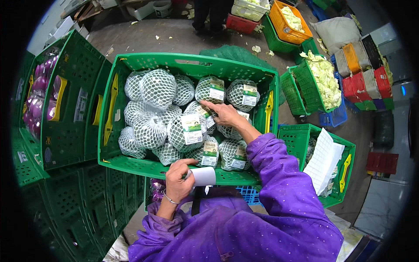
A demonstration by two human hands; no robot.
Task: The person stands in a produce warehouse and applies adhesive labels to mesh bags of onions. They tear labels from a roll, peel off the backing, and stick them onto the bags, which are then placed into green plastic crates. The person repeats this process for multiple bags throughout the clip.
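A green plastic crate (144, 164) in front of me holds several round pieces of produce in white foam nets; their kind is hidden by the netting. Those on the right side carry white and green labels, while the ones on the left, such as a large netted ball (158, 89), show none. My right hand (228, 116) reaches in over the far side of the pile. Its index finger is stretched out onto the label of a netted ball (207, 123) in the middle. At the crate's near edge, my left hand (178, 180) grips a roll of white labels (203, 176).
Green crates with purple vegetables (40, 89) in clear wrap stand stacked at left. To the right is another green crate (301, 144) with a white paper sheet (324, 159) over it. Farther off are crates of leaves (323, 83), a white sack (336, 32) and a person's legs (208, 15).
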